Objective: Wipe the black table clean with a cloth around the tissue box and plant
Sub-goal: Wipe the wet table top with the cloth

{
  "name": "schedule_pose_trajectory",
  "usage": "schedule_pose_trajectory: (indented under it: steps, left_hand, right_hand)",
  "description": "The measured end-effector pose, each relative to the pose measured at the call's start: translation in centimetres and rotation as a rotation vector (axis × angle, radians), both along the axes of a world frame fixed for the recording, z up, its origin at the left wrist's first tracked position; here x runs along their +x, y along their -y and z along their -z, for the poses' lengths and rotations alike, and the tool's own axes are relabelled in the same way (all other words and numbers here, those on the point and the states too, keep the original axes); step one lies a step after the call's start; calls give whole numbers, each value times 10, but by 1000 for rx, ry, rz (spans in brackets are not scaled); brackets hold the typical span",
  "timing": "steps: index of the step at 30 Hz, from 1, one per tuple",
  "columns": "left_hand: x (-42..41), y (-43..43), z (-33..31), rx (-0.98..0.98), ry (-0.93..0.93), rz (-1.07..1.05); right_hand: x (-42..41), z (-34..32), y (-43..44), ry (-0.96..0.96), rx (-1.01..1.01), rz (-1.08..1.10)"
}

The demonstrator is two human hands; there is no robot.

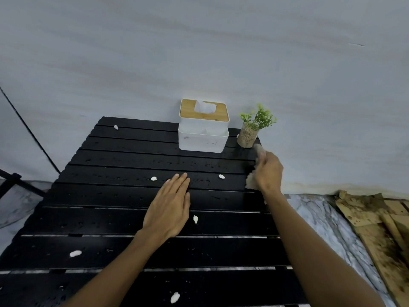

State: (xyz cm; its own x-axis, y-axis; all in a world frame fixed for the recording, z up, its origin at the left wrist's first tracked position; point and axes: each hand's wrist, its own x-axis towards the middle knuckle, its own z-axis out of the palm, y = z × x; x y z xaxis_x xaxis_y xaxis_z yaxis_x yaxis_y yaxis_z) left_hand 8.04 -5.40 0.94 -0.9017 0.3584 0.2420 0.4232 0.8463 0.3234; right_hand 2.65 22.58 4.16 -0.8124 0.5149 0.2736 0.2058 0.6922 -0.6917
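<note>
1. No text, brand, number or sign can be read anywhere in the head view.
2. The white tissue box (203, 141), standing at the far edge of the black table (124, 196), bears faint dark marks on its front wall. One is near the upper left corner and one toward the lower right. Both are too small and blurred to make out as letters or figures.
</note>
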Motion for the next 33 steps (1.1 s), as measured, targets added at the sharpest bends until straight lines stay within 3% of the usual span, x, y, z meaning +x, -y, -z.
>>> schedule_pose_trajectory:
  steps: [3, 6, 13, 15, 17, 20, 22, 30, 33]
  left_hand:
    - [0, 0, 1, 7, 5, -3]
    - [-2, 0, 3, 2, -3, -6]
    - [-1, 0, 2, -9, -6, -6]
    - [0, 0, 2, -10, -8, -3]
    - [-1, 0, 2, -5, -10, -6]
    - [-1, 0, 2, -3, -12, -11]
    - [-1, -1, 2, -1, -5, -12]
    - [-1, 0, 0, 1, 15, -4]
    - [0, 1, -1, -3, 27, 5]
  right_hand:
    - [-26, 23, -9, 181, 185, 37]
    - [-41, 32, 4, 229, 257, -6]
    - [-15, 12, 21, 251, 385, -510]
    - [-13, 14, 10, 205, 419, -560]
    - [-13, 16, -2, 124, 398, -409]
    - [-21, 16, -17, 122, 102, 33]
    - [-37, 20, -20, 155, 96, 120]
    - [-38, 27, 7, 96, 552, -332]
    - [-19, 35, 21, 185, 519, -432]
